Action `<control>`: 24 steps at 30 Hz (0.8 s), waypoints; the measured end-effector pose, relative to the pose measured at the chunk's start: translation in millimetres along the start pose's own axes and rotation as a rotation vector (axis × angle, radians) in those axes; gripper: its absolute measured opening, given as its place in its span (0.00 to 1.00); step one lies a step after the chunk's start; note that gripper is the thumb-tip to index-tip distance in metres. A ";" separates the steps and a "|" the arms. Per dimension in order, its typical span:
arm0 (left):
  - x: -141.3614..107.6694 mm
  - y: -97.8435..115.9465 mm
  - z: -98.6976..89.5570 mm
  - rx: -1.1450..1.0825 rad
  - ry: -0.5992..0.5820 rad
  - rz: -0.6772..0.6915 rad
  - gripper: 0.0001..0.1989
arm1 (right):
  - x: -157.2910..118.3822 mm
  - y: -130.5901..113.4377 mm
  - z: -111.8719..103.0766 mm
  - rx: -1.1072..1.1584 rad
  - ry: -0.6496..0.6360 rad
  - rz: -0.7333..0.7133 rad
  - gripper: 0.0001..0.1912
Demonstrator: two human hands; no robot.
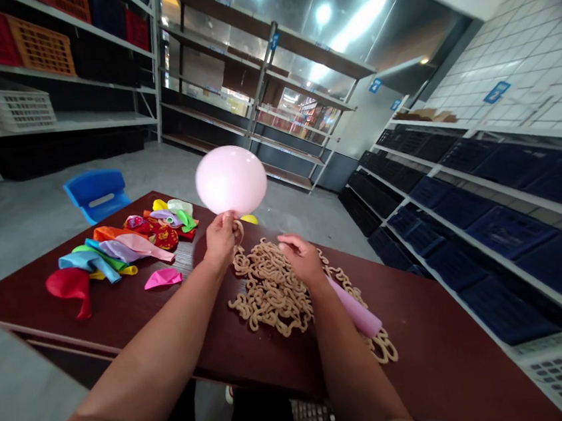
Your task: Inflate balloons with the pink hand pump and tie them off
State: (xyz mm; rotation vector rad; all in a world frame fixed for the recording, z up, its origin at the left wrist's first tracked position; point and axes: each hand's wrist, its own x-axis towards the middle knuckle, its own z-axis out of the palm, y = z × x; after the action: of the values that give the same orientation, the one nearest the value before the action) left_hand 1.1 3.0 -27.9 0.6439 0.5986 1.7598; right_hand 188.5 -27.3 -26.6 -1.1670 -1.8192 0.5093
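An inflated pale pink balloon (pixel 231 179) stands above my left hand (pixel 221 242), whose closed fingers pinch it at its lower end. A tan loop hangs beside those fingers. My right hand (pixel 302 256) is over the right part of a heap of tan rubber-like loops (pixel 269 292), its fingers curled; whether anything is between them is hidden. A pink tube (pixel 356 308) lies on the loops to the right, partly behind my right forearm. Limp balloons in several colours (pixel 119 247) lie on the table's left part, with a magenta one (pixel 163 278) nearer the heap.
The dark red table (pixel 425 342) spans the view. A blue chair (pixel 98 193) stands beyond its left edge, and a bit of something yellow (pixel 249 220) shows past the far edge. Shelves with crates (pixel 504 227) line the right; more shelving is left and behind.
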 end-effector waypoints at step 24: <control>-8.7 -22.5 -6.0 0.255 -0.183 -0.166 0.08 | 78.0 -112.6 51.9 0.144 -0.340 -0.085 0.15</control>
State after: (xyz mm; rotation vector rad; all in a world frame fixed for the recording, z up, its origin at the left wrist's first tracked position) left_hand 14.5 -0.1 -48.6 0.8946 0.7337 1.4641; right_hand 74.8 -6.2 63.3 -0.9432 -2.0704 0.8145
